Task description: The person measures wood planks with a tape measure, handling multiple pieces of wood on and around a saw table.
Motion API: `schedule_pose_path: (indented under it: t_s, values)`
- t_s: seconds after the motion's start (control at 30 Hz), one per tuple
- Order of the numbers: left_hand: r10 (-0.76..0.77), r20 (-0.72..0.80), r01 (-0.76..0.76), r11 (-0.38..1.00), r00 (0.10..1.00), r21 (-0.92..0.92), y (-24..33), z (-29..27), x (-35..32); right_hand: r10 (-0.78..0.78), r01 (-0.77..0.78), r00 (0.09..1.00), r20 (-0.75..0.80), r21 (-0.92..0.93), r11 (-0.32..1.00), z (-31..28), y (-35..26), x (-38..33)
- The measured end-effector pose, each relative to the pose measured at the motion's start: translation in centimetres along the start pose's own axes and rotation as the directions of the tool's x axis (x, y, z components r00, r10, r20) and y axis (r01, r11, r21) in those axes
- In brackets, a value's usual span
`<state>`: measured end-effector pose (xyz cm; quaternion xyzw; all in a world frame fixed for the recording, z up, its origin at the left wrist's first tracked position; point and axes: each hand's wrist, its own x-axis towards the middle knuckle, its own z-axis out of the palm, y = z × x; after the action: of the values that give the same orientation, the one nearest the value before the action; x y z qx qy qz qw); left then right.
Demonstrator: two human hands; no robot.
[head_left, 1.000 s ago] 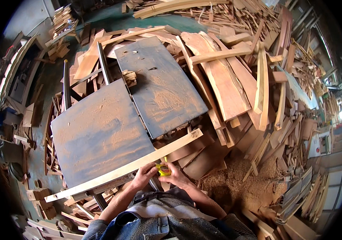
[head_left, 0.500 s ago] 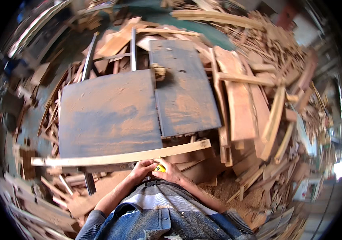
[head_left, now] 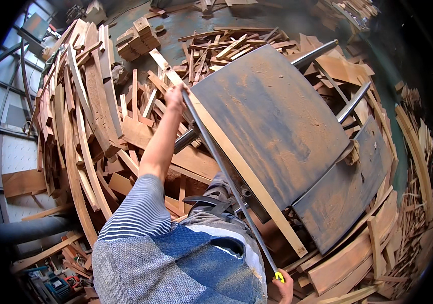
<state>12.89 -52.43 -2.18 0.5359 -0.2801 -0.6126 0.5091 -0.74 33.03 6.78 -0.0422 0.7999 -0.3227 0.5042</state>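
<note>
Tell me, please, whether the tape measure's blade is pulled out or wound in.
Pulled out: the blade stretches from the yellow case at the right hand to the left hand.

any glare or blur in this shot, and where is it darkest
Head view: bright glints on a metal rail; head view: sawdust streaks on the large grey panel read fairly sharp; head view: darkest toward the upper right, besides the black fisheye border; head view: yellow tape measure in the right hand stands out

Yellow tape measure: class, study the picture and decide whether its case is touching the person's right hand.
Touching. The head view shows the right hand closed against the yellow tape measure, with no gap between skin and case.
</note>
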Motion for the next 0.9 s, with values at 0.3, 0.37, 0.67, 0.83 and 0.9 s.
schedule_pose_path:
  t_s: [0.3,0.37,0.67,0.83,0.9]
  values:
    - [-0.211,0.115,0.215,0.976,0.971,-0.031,-5.3,-0.8,-0.2,-0.47,0.459,0.883,0.005,-0.226,0.859,10.0,-19.2,15.2]
    - [-0.224,0.09,0.222,0.974,0.97,0.037,-5.8,-1.5,0.0,-0.526,0.508,0.85,0.004,-0.271,0.818,13.4,-23.7,18.0]
    - [-0.237,0.103,0.217,0.961,0.966,0.174,-5.9,-3.0,1.4,-0.586,0.541,0.808,-0.056,-0.323,0.777,21.2,-32.2,21.4]
    - [-0.288,0.134,0.267,0.952,0.948,0.152,-6.8,-3.7,1.5,-0.581,0.549,0.814,-0.024,-0.297,0.781,21.1,-31.6,20.3]
    - [-0.245,0.147,0.214,0.957,0.958,0.197,-7.1,-3.8,2.0,-0.574,0.538,0.818,-0.035,-0.306,0.785,21.6,-31.2,20.2]
